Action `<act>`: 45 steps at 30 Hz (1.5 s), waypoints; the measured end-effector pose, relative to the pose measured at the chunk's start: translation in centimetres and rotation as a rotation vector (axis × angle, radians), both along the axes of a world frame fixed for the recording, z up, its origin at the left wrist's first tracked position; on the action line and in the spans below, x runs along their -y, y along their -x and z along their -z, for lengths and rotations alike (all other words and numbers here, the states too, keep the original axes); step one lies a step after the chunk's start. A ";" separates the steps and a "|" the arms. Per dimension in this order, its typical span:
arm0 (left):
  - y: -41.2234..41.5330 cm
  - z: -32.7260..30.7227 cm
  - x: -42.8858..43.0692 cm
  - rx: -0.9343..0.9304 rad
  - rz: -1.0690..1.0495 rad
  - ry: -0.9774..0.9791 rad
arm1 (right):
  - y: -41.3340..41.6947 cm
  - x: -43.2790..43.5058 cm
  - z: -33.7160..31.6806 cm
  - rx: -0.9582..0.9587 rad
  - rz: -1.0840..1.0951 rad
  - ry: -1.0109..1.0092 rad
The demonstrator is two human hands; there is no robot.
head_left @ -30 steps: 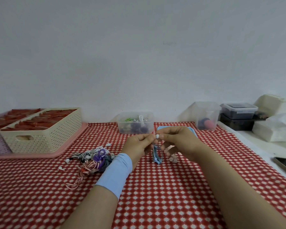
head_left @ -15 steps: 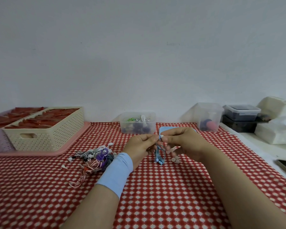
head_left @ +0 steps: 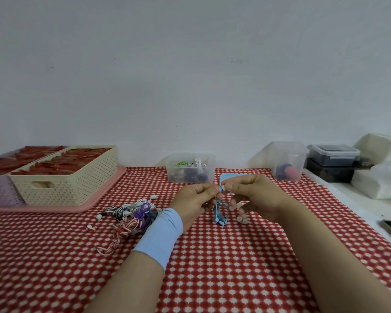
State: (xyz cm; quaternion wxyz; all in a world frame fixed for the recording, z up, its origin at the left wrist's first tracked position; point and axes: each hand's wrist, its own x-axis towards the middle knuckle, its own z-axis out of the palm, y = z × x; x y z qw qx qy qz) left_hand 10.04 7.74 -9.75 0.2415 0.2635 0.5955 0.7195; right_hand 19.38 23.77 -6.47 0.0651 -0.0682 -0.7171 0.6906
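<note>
Both hands meet just above the red-and-white checked tablecloth (head_left: 212, 256). The left hand (head_left: 193, 203) and right hand (head_left: 255, 197) each pinch the top of a thin blue earphone cable (head_left: 219, 214), its loops dangling between them. I'd say it's partway coiled; the tangled heap of striped, purple and pink earphones (head_left: 131, 213) by the left wrist is not yet sorted, and the clear plastic box (head_left: 191, 170) behind holds a few

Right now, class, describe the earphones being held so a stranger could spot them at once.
Over the red checked tablecloth, find the two hands meeting mid-table. The left hand and right hand pinch the blue earphones, their coiled cable dangling between them. Unlike the tangled heap lying to the left, this pair is blue and held.
</note>
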 end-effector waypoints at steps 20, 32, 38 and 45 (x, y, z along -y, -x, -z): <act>-0.2 -0.2 0.1 -0.080 0.047 0.035 | 0.5 -0.7 0.6 0.068 -0.089 0.040; -0.8 -0.8 -0.1 0.006 0.079 -0.074 | 0.5 -0.1 0.3 0.000 -0.035 0.140; -0.3 -0.8 -0.1 -0.129 -0.108 -0.001 | 0.2 0.3 -0.1 -0.155 0.103 -0.132; -0.3 -1.0 0.3 -0.207 -0.146 0.104 | 0.0 0.2 -0.2 -0.150 0.095 -0.342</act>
